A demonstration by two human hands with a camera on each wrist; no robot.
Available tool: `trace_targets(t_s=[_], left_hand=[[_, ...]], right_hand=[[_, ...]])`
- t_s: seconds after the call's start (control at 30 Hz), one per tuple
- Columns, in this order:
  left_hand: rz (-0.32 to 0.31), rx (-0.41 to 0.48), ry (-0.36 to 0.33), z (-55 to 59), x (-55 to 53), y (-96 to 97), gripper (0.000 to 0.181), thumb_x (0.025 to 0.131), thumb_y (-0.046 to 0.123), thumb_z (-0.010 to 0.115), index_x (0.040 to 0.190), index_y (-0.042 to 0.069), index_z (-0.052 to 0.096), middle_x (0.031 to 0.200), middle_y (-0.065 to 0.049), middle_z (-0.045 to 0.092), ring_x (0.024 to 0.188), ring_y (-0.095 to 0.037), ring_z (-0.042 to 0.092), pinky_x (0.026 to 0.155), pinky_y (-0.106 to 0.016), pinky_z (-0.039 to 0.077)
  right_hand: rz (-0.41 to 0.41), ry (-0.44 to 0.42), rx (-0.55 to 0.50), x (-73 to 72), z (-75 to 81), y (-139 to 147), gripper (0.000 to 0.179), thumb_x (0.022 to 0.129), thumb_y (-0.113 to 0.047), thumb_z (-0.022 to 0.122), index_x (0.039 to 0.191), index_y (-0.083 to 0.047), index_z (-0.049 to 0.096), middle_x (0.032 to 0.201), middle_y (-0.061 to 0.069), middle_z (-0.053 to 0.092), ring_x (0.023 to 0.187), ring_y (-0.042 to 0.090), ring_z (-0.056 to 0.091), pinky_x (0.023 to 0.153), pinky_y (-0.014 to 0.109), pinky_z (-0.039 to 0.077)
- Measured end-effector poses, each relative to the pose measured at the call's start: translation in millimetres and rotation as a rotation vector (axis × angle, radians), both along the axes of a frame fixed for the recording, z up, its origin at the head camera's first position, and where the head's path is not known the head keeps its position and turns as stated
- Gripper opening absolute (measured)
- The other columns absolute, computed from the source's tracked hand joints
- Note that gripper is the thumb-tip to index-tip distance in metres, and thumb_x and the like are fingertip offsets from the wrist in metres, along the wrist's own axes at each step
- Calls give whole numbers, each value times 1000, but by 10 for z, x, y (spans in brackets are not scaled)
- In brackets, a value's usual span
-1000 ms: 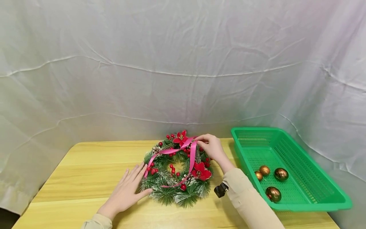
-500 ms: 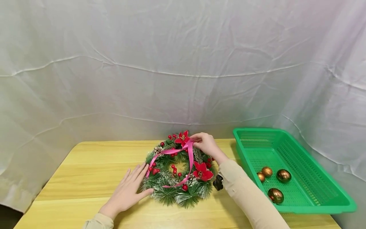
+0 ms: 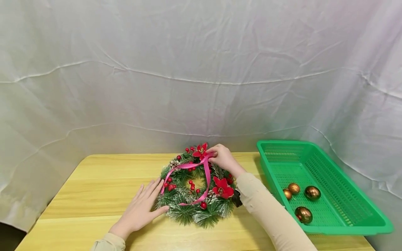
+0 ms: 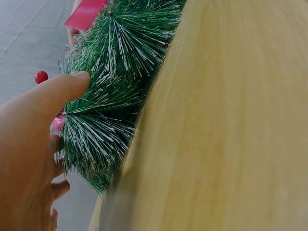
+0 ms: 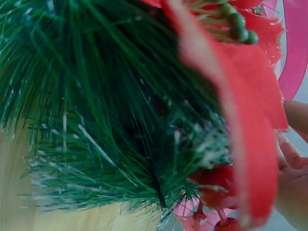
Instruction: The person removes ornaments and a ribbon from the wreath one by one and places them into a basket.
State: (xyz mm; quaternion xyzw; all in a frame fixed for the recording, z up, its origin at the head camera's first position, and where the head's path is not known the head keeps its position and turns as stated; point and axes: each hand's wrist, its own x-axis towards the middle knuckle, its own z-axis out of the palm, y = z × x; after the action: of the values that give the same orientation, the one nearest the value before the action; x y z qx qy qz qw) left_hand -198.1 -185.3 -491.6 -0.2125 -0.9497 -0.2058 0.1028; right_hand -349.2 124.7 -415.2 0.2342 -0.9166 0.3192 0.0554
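A green frosted wreath (image 3: 185, 212) with red berries, pine cones and red poinsettias (image 3: 223, 188) lies on the wooden table. Across its top runs a pink ribbon (image 3: 207, 174), its two tails spreading toward the left and the front of the ring. My right hand (image 3: 223, 158) pinches the ribbon near the upper poinsettia, at the wreath's far right side. With fingers straight, my left hand (image 3: 139, 209) rests against the wreath's left edge. In the left wrist view its thumb (image 4: 72, 89) overlaps the green needles. A red petal (image 5: 250, 144) blocks much of the right wrist view.
To the right stands a green plastic basket (image 3: 345, 228) with several bronze and gold baubles (image 3: 312, 192) in it. A pale grey cloth (image 3: 201, 87) hangs behind the yellow wooden table (image 3: 94, 184).
My right hand has shifted slightly left along the wreath's far side, bringing the pinched ribbon closer to the upper poinsettia. The left hand has stayed against the wreath.
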Motion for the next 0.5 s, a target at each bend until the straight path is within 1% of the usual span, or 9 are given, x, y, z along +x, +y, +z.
trace_targets(t_s=[0.2,0.33,0.5], left_hand=[[4,-5,-6,2,-4,-5,88,88,64,51,153,12,23,158,-2,13,142,-30,19,114,-52,9],[8,-6,-7,7,-3,-5,88,88,64,51,152,11,23,158,-3,14,142,-30,20,114,-54,10],[7,-9,-2,3,-6,-10,88,88,64,50,152,10,23,158,-4,15,142,-30,20,115,-51,8]], right_hand=[[-19,1,3,-22,-64,-27,22,78,-2,77,100,-2,73,92,12,55,79,21,61,75,35,52],[-34,-12,6,-23,-87,-44,18,78,-2,77,95,-3,74,90,10,54,78,21,62,74,33,52],[-50,3,28,-20,-100,-57,8,78,-1,76,84,-4,74,85,7,52,75,20,61,72,33,51]])
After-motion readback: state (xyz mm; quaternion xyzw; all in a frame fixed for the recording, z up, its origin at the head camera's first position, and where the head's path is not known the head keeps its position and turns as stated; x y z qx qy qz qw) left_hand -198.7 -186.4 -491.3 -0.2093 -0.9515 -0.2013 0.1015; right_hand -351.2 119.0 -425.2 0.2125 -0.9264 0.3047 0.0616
